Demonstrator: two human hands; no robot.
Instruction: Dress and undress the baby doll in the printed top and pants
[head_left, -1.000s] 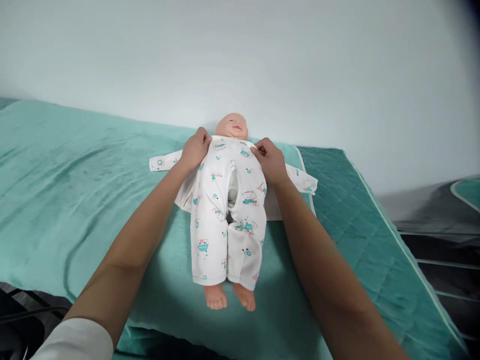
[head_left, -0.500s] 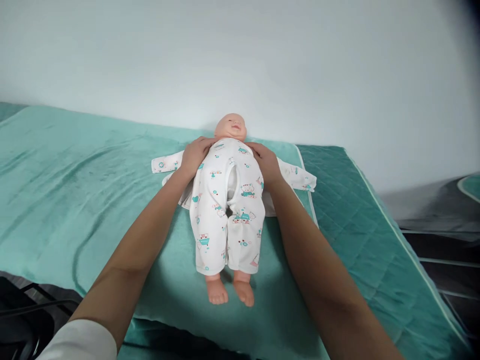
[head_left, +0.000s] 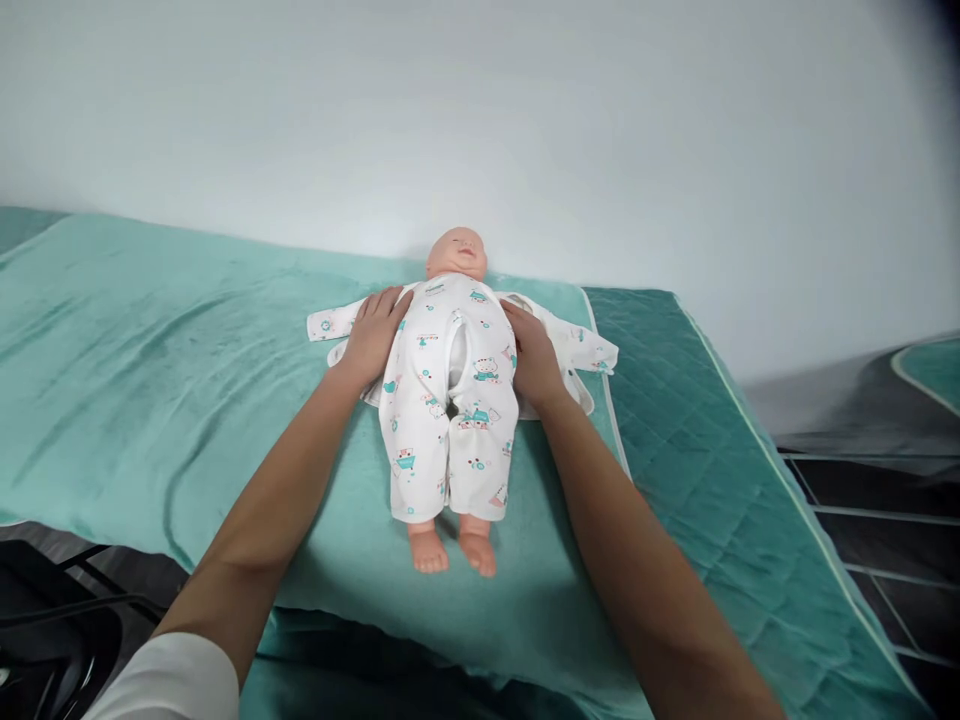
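1. Head view — position. The baby doll (head_left: 450, 330) lies face up on the green blanket (head_left: 187, 380) of the bed, head toward the wall (head_left: 525, 120), bare feet toward the person. It wears a printed romper (head_left: 446, 410) whose front gapes open down the middle.

2. Head view — hands. The left hand (head_left: 373, 335) lies flat on the doll's side by the sleeve; the right hand (head_left: 534, 352) lies flat on the opposite side. Each grip is open — fingers spread, palms pressing cloth, clamped on nothing.

3. Head view — risks.
   - With flat palms only, the doll could roll or slide on the soft blanket if one side is pressed harder.
   - The empty sleeves (head_left: 330, 322) lie splayed and may bunch under a palm.
   - The open front may pull wider if the hands draw apart.
   - The bed edge is near the feet.
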